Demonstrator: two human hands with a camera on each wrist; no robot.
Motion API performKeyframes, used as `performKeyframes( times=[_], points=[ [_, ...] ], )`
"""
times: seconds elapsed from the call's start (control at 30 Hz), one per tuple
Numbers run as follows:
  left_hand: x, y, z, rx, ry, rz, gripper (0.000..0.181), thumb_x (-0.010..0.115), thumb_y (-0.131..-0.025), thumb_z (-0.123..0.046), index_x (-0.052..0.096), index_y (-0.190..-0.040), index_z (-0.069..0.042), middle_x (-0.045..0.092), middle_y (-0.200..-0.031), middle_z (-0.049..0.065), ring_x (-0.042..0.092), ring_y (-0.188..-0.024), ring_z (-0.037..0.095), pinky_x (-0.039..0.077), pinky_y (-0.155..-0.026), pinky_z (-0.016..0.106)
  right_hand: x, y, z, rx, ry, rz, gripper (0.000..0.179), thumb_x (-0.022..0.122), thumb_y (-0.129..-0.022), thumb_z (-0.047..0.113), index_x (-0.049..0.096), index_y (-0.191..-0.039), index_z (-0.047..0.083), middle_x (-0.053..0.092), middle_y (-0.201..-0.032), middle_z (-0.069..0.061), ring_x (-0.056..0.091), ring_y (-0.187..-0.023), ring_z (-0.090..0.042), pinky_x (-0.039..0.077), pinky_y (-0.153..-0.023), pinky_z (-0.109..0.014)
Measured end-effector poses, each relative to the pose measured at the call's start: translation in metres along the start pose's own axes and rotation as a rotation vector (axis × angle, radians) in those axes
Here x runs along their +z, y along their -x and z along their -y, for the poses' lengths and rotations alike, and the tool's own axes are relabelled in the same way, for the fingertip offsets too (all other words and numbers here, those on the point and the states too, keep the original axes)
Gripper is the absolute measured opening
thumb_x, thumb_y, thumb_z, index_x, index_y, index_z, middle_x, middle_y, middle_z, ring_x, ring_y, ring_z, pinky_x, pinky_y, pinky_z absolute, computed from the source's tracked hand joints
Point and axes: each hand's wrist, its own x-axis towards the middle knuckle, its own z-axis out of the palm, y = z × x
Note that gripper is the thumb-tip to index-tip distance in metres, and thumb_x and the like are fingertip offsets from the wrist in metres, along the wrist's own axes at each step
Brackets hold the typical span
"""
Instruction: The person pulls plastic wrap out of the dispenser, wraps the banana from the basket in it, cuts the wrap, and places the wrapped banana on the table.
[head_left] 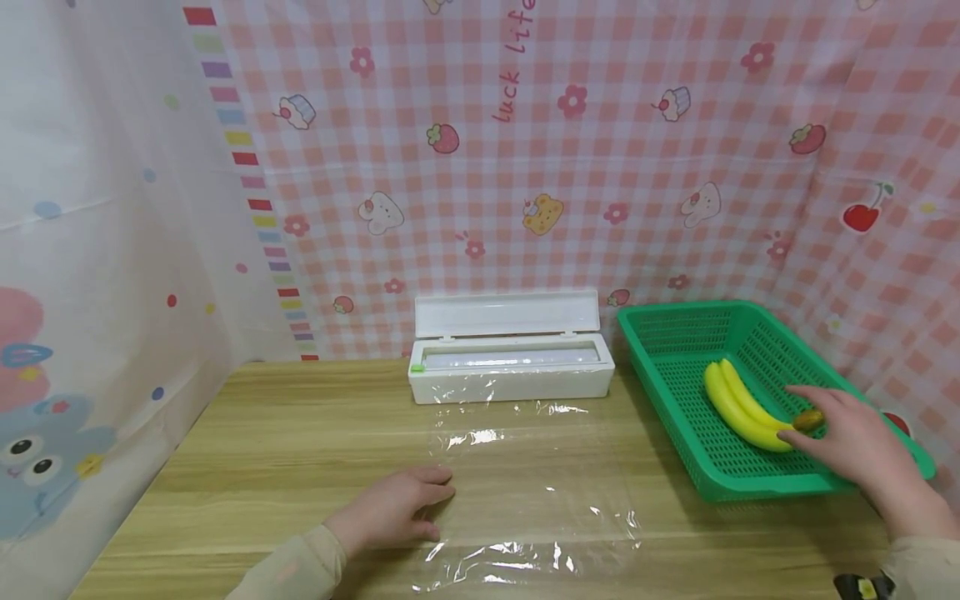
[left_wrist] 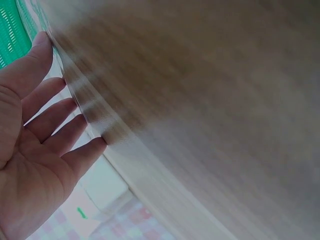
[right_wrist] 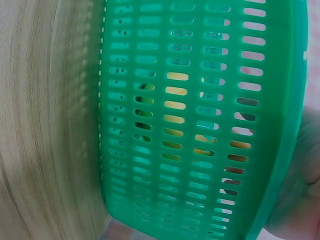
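Note:
My left hand [head_left: 397, 508] lies at the left edge of a sheet of clear cling film [head_left: 536, 492] spread over the wooden table; its fingers are loosely extended. In the left wrist view, the fingertips of that hand [left_wrist: 47, 140] come right down at the table surface. Over the near right part of a green plastic basket [head_left: 678, 425], my right hand [head_left: 862, 442] has thumb and fingers spread apart around the brown stem end of two joined yellow bananas [head_left: 738, 408]. The bananas lie on the basket's floor. Slots in the basket wall [right_wrist: 200, 120] give glimpses of yellow in the right wrist view.
A white cling film dispenser [head_left: 513, 386] stands at the back of the table [head_left: 285, 450] with its lid [head_left: 507, 315] raised; film runs from it toward the front. A pink checked cloth [head_left: 480, 183] hangs behind. A dark bow-shaped item [head_left: 862, 587] shows by the right sleeve.

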Motion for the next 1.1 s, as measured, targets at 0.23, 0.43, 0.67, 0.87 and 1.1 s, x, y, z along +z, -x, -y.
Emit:
performKeyframes(
  times=[0.23,0.43,0.67,0.87,1.1],
  points=[
    [-0.001,0.000,-0.001,-0.029,0.000,0.020,0.061,0.079,-0.082,-0.033,0.063,-0.130,-0.001,0.055,-0.140,0.017,0.051,-0.129,0.033,0.041,-0.109,0.041,0.001,-0.005,-0.007,0.042,0.002,0.070,0.065,0.079,-0.082,0.025,0.049,-0.127,-0.012,0.049,-0.119,-0.041,0.045,-0.106,-0.057,0.042,-0.080,-0.070],
    [-0.001,0.000,-0.001,-0.040,0.010,0.028,0.061,0.079,-0.082,-0.033,0.062,-0.130,-0.001,0.054,-0.141,0.017,0.051,-0.130,0.033,0.041,-0.110,0.041,0.002,-0.009,-0.012,0.083,-0.003,0.149,0.067,0.078,-0.082,0.025,0.048,-0.127,-0.016,0.049,-0.119,-0.043,0.045,-0.105,-0.060,0.043,-0.080,-0.070],
    [-0.001,0.000,-0.001,-0.038,0.010,0.030,0.061,0.079,-0.082,-0.033,0.062,-0.131,0.000,0.054,-0.141,0.017,0.051,-0.130,0.033,0.040,-0.110,0.041,0.003,-0.011,-0.015,0.098,-0.019,0.177,0.064,0.078,-0.082,0.023,0.050,-0.123,-0.018,0.053,-0.113,-0.041,0.048,-0.101,-0.058,0.045,-0.078,-0.067],
    [-0.001,0.000,-0.001,-0.024,0.003,0.021,0.061,0.080,-0.081,-0.032,0.063,-0.130,0.000,0.055,-0.140,0.018,0.053,-0.128,0.033,0.042,-0.109,0.041,0.003,-0.011,-0.019,0.089,-0.038,0.197,0.060,0.076,-0.084,0.022,0.052,-0.122,-0.017,0.055,-0.112,-0.040,0.050,-0.100,-0.056,0.047,-0.076,-0.065],
    [-0.001,-0.001,-0.001,-0.035,0.008,0.029,0.060,0.080,-0.081,-0.032,0.063,-0.130,-0.001,0.055,-0.140,0.017,0.053,-0.128,0.031,0.042,-0.109,0.040,0.004,-0.015,-0.021,0.088,-0.044,0.219,0.059,0.077,-0.083,0.023,0.053,-0.120,-0.016,0.055,-0.108,-0.039,0.052,-0.096,-0.055,0.047,-0.074,-0.063]
  ],
)
